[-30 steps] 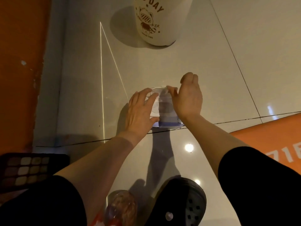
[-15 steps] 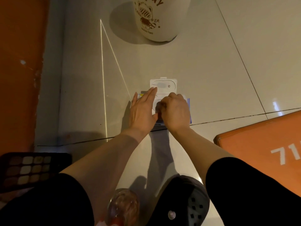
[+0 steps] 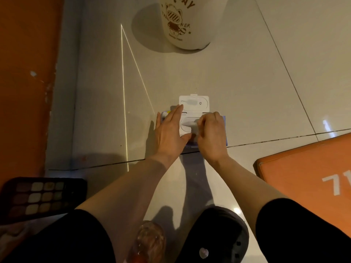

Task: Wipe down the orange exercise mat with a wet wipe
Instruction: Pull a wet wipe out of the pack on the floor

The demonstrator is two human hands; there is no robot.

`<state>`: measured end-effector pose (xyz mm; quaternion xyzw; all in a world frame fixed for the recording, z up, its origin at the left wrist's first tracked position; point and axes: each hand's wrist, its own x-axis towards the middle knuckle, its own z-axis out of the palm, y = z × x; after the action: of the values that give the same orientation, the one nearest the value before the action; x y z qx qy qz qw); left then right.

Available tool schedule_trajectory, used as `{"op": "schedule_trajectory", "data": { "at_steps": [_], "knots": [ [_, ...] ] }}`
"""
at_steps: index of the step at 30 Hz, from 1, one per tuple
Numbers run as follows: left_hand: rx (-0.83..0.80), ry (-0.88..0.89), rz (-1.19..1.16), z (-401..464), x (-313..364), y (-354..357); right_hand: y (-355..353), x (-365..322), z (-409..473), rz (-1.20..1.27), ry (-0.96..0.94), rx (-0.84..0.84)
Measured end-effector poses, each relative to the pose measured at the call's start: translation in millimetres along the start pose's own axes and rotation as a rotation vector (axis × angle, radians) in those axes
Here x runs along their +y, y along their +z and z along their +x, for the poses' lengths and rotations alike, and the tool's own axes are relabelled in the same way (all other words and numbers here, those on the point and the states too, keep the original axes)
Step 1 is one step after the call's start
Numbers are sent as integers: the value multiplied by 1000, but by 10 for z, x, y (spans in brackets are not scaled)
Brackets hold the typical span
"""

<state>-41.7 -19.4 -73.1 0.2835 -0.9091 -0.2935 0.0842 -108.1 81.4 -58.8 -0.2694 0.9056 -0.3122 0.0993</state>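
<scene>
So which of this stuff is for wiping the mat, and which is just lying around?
For the job:
wet wipe pack, lid flipped open
wipe the right hand is pinching
left hand pressing the pack flat
orange mat

Just lying around:
white bin
eyeshadow palette
bottle

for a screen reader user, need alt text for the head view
On a pale tiled floor, the left hand steadies an open wipe pack while the right hand pinches a wipe at its opening. An orange mat lies at right.
</scene>
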Motion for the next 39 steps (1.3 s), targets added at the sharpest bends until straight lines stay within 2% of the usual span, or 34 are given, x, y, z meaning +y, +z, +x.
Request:
{"op": "schedule_trajectory", "data": {
  "at_steps": [3,7,13,16,19,22,24,26,27,29,31,33,35,39],
  "knots": [
    [-6,-2,2,-3,27,3,15,-5,-64,45,29,37],
    [-15,-5,9,21,-24,39,20,-32,44,-37,6,-20],
    [-66,-143,-24,90,-28,97,-290,-151,-42,206,124,419],
    [-99,-139,26,94,15,17,-469,-185,-148,302,168,619],
    [-92,-72,41,44,150,-114,-664,-227,-195,396,127,768],
    [-54,40,-157,-32,487,-226,-745,-241,-229,466,111,700],
    [-15,-3,-323,-34,677,-255,-749,-220,-269,476,137,616],
    [65,-113,-514,-4,806,-323,-735,-170,-302,531,168,442],
    [57,-161,-602,10,867,-386,-728,-146,-314,558,177,332],
    [-82,-188,-766,44,941,-501,-705,-136,-313,619,203,190],
    [-168,-176,-845,73,909,-579,-697,-136,-265,643,256,226],
    [-46,-221,-798,143,781,-619,-692,-91,-168,584,339,343],
    [28,-286,-632,278,603,-606,-686,-34,-78,502,396,391],
    [-272,-374,-226,610,284,-377,-576,41,46,399,361,305]
  ]
}}
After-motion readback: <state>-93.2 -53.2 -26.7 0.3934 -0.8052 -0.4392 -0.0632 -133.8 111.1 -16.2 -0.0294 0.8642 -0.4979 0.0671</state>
